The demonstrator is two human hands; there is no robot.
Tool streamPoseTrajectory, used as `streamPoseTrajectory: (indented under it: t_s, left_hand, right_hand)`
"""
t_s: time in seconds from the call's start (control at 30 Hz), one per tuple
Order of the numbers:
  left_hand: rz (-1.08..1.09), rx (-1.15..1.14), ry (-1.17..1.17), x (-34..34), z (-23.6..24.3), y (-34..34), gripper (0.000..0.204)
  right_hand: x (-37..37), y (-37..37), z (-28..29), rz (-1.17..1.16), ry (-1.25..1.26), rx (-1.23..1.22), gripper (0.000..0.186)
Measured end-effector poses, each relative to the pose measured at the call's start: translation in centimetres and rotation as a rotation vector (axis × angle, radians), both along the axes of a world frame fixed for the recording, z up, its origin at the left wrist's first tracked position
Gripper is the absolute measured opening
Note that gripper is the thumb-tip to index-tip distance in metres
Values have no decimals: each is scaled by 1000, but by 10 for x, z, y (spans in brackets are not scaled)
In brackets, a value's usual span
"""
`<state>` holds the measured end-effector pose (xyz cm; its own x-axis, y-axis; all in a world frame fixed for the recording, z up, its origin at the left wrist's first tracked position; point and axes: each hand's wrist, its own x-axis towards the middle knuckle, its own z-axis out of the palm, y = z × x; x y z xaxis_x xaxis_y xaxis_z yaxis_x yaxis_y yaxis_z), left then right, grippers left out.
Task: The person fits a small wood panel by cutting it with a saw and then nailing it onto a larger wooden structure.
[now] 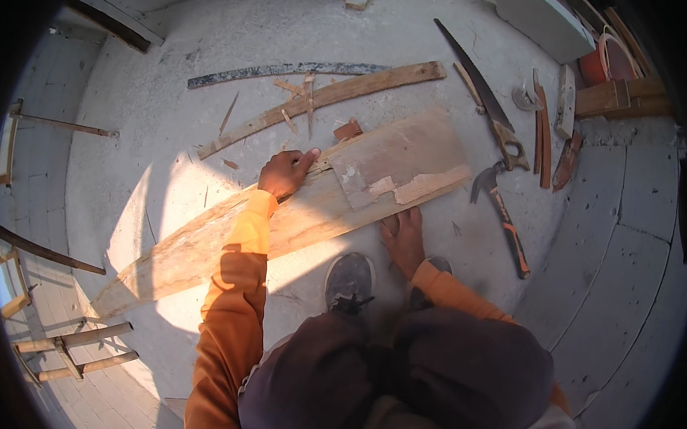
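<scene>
A long, wide wooden board lies slantwise on the floor in front of my feet, its right part covered by a thin, ragged-edged sheet layer. My left hand is closed over the board's far edge, fingers curled and thumb pointing right. At the near edge, below the ragged layer, my right hand grips the board with bent fingers; its fingertips are partly hidden there. A small reddish-brown block touches the far edge, right of my left hand.
Beyond the board lie a narrow plank, a dark strip and splinters. To the right are a handsaw, a claw hammer and wood offcuts. A pale slab stands at the back right. Ladder-like wooden pieces stand left.
</scene>
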<state>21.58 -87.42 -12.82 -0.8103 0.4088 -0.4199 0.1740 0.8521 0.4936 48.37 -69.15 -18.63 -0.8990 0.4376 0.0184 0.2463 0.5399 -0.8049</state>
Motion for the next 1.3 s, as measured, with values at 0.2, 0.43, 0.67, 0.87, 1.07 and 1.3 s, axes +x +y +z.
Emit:
streamPoseTrajectory:
  t_s: [0.2,0.43,0.67,0.87,1.07,1.3]
  left_hand:
    - [-29,-45,-52,-2,-1,2,70]
    - [-41,-43,-59,0,-5,0,70]
    - [-19,-37,-50,5,-12,2,68]
    - [-27,-90,-51,8,-14,-1,70]
    - [8,54,74,16,-18,1,62]
    - [73,481,765,60,-5,38,14]
  right_hand:
    - [9,5,6,24,-168,-124,44]
    - [5,1,13,10,-115,-158,54]
    - [5,1,11,-2,-128,-184,66]
    - [6,32,49,117,-392,-258,53]
    - [69,130,39,-195,-237,5,15]
    - [101,142,10,-164,-190,6,12]
